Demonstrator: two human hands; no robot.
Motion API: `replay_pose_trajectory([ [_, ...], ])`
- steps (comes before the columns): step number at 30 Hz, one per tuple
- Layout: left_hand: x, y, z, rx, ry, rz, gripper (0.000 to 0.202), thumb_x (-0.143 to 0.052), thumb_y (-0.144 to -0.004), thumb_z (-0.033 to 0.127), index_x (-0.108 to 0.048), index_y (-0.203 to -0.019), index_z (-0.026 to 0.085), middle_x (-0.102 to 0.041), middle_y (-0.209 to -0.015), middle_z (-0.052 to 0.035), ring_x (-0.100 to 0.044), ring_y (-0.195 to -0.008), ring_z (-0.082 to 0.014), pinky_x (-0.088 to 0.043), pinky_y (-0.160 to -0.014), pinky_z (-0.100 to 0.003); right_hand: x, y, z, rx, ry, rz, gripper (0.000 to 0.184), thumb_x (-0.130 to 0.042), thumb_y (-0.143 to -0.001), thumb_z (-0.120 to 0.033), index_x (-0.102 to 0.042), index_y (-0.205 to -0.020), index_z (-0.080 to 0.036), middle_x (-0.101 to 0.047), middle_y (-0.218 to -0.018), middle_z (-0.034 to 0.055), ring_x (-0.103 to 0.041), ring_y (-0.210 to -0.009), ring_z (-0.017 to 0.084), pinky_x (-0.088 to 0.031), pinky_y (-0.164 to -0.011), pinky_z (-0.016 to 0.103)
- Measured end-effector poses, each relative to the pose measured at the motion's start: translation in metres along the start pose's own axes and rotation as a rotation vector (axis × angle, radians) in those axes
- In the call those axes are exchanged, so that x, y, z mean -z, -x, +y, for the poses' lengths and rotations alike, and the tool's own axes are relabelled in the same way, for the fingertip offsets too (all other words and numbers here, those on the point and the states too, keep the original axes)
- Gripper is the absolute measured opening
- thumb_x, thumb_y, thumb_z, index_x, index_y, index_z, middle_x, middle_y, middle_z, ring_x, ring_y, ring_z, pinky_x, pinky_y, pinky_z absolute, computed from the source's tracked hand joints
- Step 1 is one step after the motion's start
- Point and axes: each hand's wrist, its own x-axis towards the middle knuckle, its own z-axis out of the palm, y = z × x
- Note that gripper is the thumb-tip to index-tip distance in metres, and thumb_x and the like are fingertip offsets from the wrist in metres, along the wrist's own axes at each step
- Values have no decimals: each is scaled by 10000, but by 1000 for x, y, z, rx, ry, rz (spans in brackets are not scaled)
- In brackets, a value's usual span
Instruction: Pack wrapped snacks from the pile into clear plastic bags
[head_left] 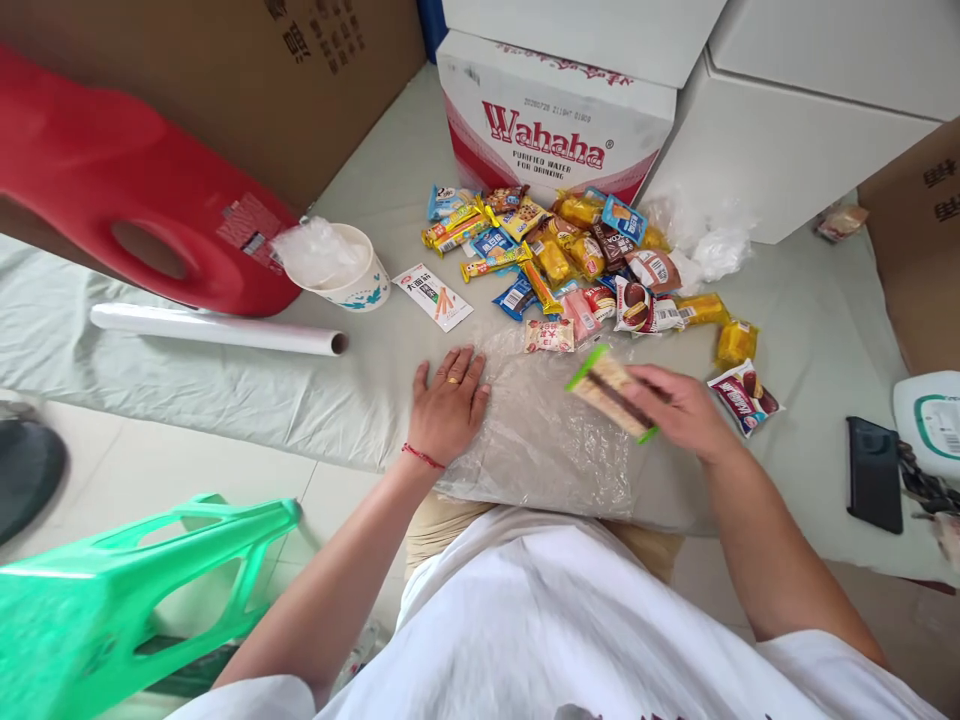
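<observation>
My left hand [448, 405] lies flat with fingers spread on the left edge of a clear plastic bag [536, 440] laid on the grey cloth. My right hand [679, 410] is closed on a green-edged wafer snack packet [611, 392], held tilted just above the bag's right part. A pile of several small wrapped snacks [570, 260] lies just beyond the bag. A pink-white packet [549, 336] rests at the bag's far edge. A red-white packet [742, 398] lies right of my right hand.
A Wahaha water carton [555, 120] and white boxes stand behind the pile. At the left are a red stool [112, 190], a paper cup with plastic inside [341, 265], a white roll [217, 330] and a green stool [135, 590]. A black phone [874, 472] lies at the right.
</observation>
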Motion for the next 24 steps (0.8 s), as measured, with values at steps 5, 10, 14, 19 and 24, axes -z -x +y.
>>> replay_pose_trajectory([
  [5,0,4,3,31,-24,-1,559,-221,-1059,408,-395,-1562,236,-363,-1636,-94,-323,-1526,-292,-156,-1218,-659,-68,-38,-24,311,274,-379,393,-441,-1043,-461,-733,-1128,-212,-723,-961,79,-647,-896,250,-486,-840,375],
  [10,0,9,5,59,-21,14,552,-229,-1060,406,-407,-1557,245,-375,-1629,-94,-332,-1522,-291,-143,-1224,-654,-89,-45,-21,320,646,-163,369,-484,-1033,-403,-690,-1247,-184,-642,-1272,137,-515,-1166,321,-396,-1024,475],
  [14,0,9,5,65,-11,12,552,-242,-1057,405,-403,-1559,241,-370,-1633,-88,-328,-1524,-293,-135,-1228,-658,-94,-32,-29,300,721,-180,534,-598,-967,-517,-592,-1373,-171,-598,-1362,146,-452,-1245,346,-405,-1028,483],
  [19,-1,8,3,62,3,23,547,-257,-1053,387,-388,-1568,258,-378,-1629,-83,-328,-1525,-300,-122,-1228,-674,-99,-24,-31,245,798,-265,608,-710,-896,-289,-502,-1451,-153,-592,-1366,142,-472,-1222,331,-402,-1035,467],
  [24,-1,9,3,65,7,23,546,-274,-1052,388,-381,-1572,262,-379,-1627,-92,-327,-1525,-305,-111,-1229,-681,-93,-27,-25,271,770,-291,599,-671,-879,-236,-502,-1448,-157,-570,-1371,144,-470,-1209,329,-403,-1028,454],
])
